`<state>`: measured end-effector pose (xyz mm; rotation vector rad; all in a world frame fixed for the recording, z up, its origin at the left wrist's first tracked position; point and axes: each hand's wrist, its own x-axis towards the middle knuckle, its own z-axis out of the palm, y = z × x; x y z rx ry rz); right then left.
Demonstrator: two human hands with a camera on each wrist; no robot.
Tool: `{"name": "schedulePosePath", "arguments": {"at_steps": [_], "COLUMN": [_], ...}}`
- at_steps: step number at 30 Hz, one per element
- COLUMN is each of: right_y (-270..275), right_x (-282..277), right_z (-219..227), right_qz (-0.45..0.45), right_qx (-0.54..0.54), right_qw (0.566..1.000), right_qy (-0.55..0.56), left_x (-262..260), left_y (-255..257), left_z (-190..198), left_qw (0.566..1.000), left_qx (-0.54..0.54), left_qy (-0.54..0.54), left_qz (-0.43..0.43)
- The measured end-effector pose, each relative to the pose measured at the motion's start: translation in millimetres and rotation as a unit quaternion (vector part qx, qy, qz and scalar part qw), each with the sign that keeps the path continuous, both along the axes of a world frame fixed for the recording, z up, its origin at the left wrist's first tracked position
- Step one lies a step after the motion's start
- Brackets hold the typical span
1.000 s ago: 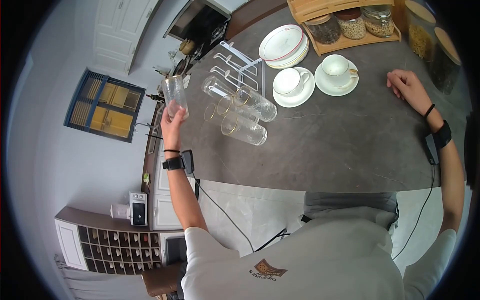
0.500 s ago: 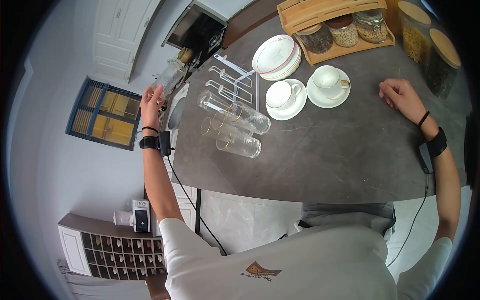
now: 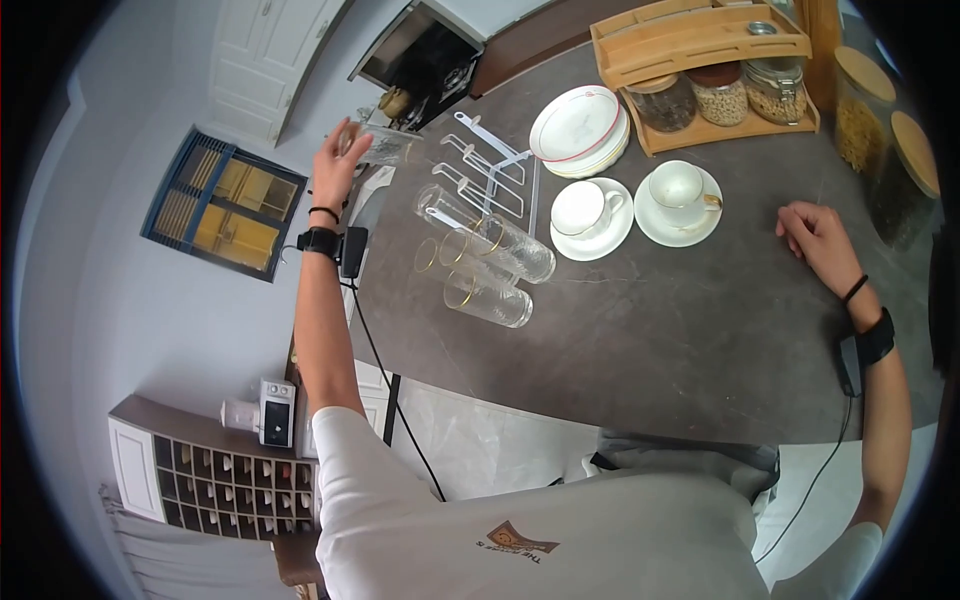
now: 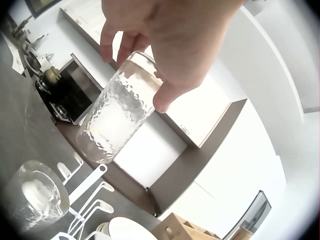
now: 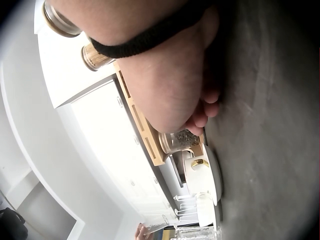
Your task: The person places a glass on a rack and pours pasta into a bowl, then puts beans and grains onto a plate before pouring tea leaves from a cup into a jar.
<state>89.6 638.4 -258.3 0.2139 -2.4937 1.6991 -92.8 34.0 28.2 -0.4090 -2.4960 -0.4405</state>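
pale wall (image 3: 110, 310) | blue-framed window (image 3: 222, 205) | light floor (image 3: 480, 422) | white cabinet (image 3: 262, 75) | gridded shelf unit (image 3: 235, 488)

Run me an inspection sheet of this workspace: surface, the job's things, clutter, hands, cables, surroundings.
Surface: grey tabletop with faint pale veins; spills, nothing seen.
Job's things: one clear glass held off the tabletop; other glasses grouped at a white rack.
Clutter: two cups on saucers, stacked dishes, and a wooden shelf with jars.
Hands: left hand grips the held glass; right hand rests on the tabletop, holding nothing.
Cables: a black cable trails from the left wrist, another from the right; both clear of the dishware.
Surroundings: stove, blue-framed window and microwave beyond the table.
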Motion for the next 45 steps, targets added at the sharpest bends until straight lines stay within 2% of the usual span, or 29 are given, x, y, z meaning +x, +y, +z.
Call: {"name": "schedulePosePath", "arguments": {"at_steps": [4, 8, 14, 17, 20, 25, 32, 40, 43, 45], "right_y": [0.2, 1.5, 0.9, 0.5, 0.0, -1.5, -4.0, -0.3, -1.5, -0.8], "right_x": [0.2, 0.5, -1.7, -0.6, -0.5, 1.5, 2.9, -2.5, -0.8, -2.8], "right_z": [0.1, -1.0, -3.7, -3.0, 1.7, 7.6, 13.2, 0.3, 3.8, 4.3], "right_qz": [-0.004, -0.007, -0.005, -0.002, -0.008, -0.014, -0.021, -0.016, -0.015, -0.013], "right_qx": [-0.002, 0.000, 0.001, 0.006, 0.008, 0.012, 0.019, 0.040, 0.037, 0.037], "right_qw": [1.000, 1.000, 1.000, 1.000, 1.000, 1.000, 0.999, 0.999, 0.999, 0.999], "right_qy": [-0.008, -0.009, -0.006, 0.002, -0.009, -0.013, -0.034, -0.008, -0.024, -0.028], "left_x": [12.7, -2.5, -14.5, -32.1, -53.9, -52.0, -50.4, -50.3, -46.1, -37.3], "left_y": [35.6, 35.1, 46.4, 34.7, 16.5, 21.9, 19.2, 13.7, 15.1, 15.4], "left_z": [-1.7, -10.9, -33.1, -57.6, -82.1, -94.3, -99.3, -104.9, -103.9, -103.7], "left_qw": [0.996, 0.994, 0.981, 0.972, 0.966, 0.955, 0.953, 0.957, 0.957, 0.971], "left_qx": [-0.013, -0.053, -0.117, -0.146, -0.153, -0.153, -0.150, -0.142, -0.164, -0.132], "left_qy": [-0.084, -0.097, -0.154, -0.182, -0.210, -0.252, -0.264, -0.251, -0.239, -0.198], "left_qz": [0.026, -0.010, 0.013, 0.022, -0.009, 0.013, 0.019, 0.019, 0.013, 0.003]}}
